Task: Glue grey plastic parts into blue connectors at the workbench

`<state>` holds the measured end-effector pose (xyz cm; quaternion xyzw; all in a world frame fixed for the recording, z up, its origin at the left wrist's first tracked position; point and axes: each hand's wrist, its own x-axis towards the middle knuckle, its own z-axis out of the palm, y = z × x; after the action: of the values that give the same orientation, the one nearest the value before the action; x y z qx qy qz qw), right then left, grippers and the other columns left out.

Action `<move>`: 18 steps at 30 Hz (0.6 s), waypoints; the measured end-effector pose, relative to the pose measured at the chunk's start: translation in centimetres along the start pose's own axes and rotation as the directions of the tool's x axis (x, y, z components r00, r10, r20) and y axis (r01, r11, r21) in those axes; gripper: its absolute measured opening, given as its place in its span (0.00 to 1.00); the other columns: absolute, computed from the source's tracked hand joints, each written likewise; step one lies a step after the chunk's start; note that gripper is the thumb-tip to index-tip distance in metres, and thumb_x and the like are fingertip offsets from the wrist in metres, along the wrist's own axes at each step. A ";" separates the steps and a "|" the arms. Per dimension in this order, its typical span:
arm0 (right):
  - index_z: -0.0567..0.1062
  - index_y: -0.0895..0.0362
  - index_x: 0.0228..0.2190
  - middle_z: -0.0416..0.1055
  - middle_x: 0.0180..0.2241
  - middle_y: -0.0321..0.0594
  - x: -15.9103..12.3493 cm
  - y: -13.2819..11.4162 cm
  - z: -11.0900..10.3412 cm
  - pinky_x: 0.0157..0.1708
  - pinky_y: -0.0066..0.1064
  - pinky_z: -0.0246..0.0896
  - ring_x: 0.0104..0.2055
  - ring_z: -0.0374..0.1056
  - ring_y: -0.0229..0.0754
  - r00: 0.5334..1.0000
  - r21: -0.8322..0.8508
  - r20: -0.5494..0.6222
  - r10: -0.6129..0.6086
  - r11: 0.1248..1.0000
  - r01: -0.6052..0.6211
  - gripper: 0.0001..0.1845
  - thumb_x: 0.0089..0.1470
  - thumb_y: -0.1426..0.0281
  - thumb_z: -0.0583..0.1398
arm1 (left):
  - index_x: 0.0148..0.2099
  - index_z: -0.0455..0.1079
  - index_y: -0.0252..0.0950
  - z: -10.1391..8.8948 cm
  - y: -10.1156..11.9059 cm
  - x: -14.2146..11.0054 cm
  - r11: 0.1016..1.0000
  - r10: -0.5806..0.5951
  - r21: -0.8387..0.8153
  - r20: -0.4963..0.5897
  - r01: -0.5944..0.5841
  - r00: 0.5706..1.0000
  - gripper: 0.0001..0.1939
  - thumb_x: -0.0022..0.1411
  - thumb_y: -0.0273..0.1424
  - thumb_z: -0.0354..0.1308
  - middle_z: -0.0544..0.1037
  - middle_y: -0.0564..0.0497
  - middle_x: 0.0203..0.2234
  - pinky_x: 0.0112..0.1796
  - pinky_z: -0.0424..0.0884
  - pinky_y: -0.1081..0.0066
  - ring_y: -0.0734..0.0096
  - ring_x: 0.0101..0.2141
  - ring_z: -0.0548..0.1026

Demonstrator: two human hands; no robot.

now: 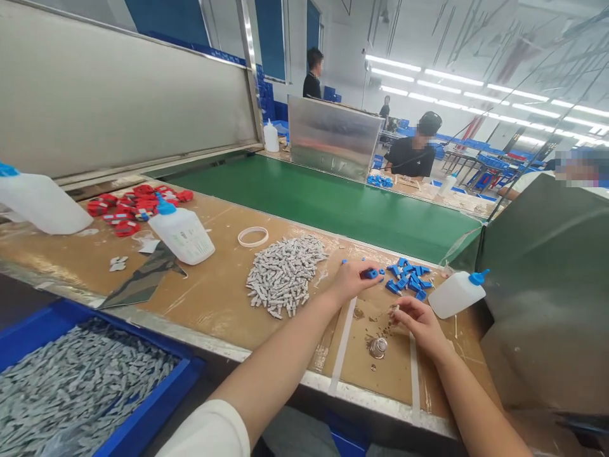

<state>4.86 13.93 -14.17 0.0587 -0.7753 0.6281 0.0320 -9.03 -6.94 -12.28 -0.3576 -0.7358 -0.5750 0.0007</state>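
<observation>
My left hand (352, 281) is closed on a small blue plastic piece (372, 274), just left of a loose heap of blue plastic pieces (408, 277). Lower and to the right, my right hand (422, 322) pinches a small pale part (394, 310) between thumb and fingers; its kind is too small to tell. Below the hands, a little metal-looking cup (379, 346) stands on the brown board, with tiny dark bits scattered around it. A large pile of grey plastic pieces (285, 273) lies to the left of my left hand.
A white squeeze bottle (457, 293) lies tilted at the right; another bottle (183, 231) stands left, near red pieces (126, 212) and a tape ring (253, 237). A blue bin (188, 374) holds grey parts. Beyond runs a green conveyor belt (285, 190); a person (412, 155) sits across it.
</observation>
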 end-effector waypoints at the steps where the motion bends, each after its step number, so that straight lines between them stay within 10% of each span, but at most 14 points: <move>1: 0.77 0.56 0.38 0.78 0.33 0.42 -0.2 0.1 0.0 0.38 0.36 0.75 0.34 0.76 0.43 1.000 0.031 0.006 -0.016 0.999 0.015 0.18 0.58 0.54 0.68 | 0.39 0.79 0.38 0.2 0.0 -0.1 1.000 -0.002 0.020 0.019 0.001 1.000 0.19 0.65 0.49 0.61 0.80 0.50 0.30 0.36 0.66 0.69 0.66 0.32 0.73; 11: 0.83 0.56 0.33 0.78 0.33 0.43 -0.8 -1.4 -0.4 0.38 0.33 0.72 0.35 0.74 0.41 0.891 -0.136 0.352 -0.286 0.926 0.351 0.14 0.63 0.58 0.66 | 0.53 0.73 0.40 2.1 0.3 -0.6 0.999 0.013 -0.045 0.154 -0.007 0.988 0.17 0.69 0.43 0.57 0.79 0.44 0.49 0.52 0.67 0.64 0.56 0.49 0.76; 18: 0.81 0.54 0.42 0.76 0.39 0.44 -1.4 -2.1 -0.3 0.43 0.32 0.71 0.42 0.74 0.41 0.837 -0.284 0.458 -0.300 0.843 0.457 0.09 0.69 0.66 0.60 | 0.42 0.75 0.39 2.6 -0.2 -1.1 0.999 -0.004 0.047 0.223 -0.007 0.975 0.15 0.67 0.46 0.60 0.74 0.53 0.28 0.34 0.65 0.71 0.67 0.29 0.70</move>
<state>6.54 13.91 -12.21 0.3320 -0.8444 0.4202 0.0115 -7.28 -5.28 -13.79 -0.4204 -0.7444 -0.5136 -0.0729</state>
